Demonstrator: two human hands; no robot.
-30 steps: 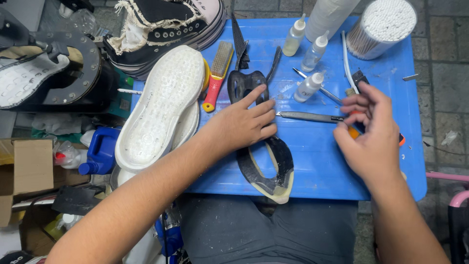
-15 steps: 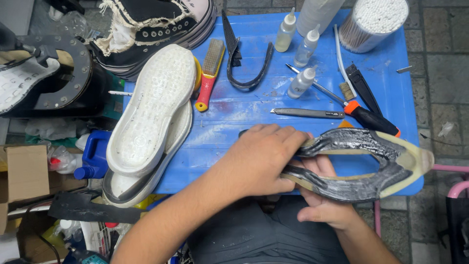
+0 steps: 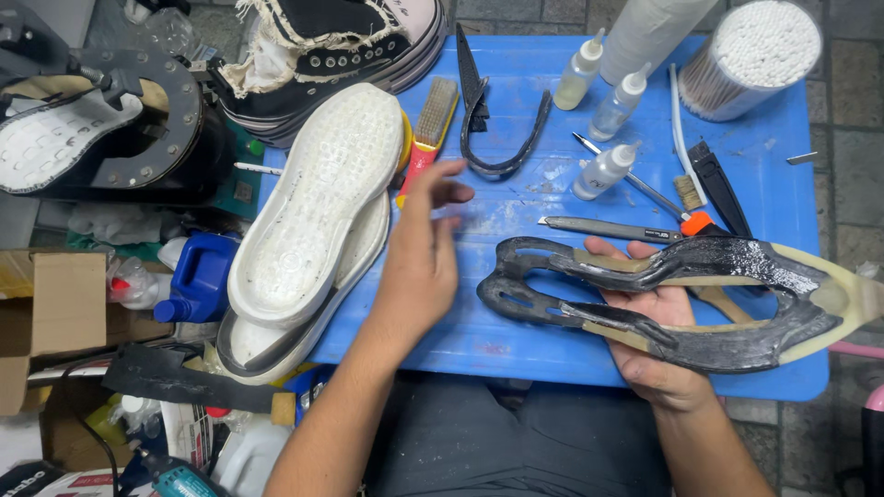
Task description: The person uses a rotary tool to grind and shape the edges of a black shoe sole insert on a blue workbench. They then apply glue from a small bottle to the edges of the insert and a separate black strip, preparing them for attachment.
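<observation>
Over the table's point(image 3: 783, 147) near right edge, I see the sole frame point(image 3: 681, 299), a black-coated openwork piece with tan edges. Its long axis runs left to right, the narrow tan tip pointing right past the table's right edge, the rounded end pointing left. My right hand point(image 3: 658, 345) cups it from below near its middle, fingers curled up around the far rail, closed on it. My left hand point(image 3: 424, 248) hovers open, fingers spread, just left of the frame, holding nothing. Blue plastic table, smeared with glue. White soles point(image 3: 313, 212) overhang its left edge; glue bottles point(image 3: 603, 170) stand toward the far edge. Paved floor beyond.
</observation>
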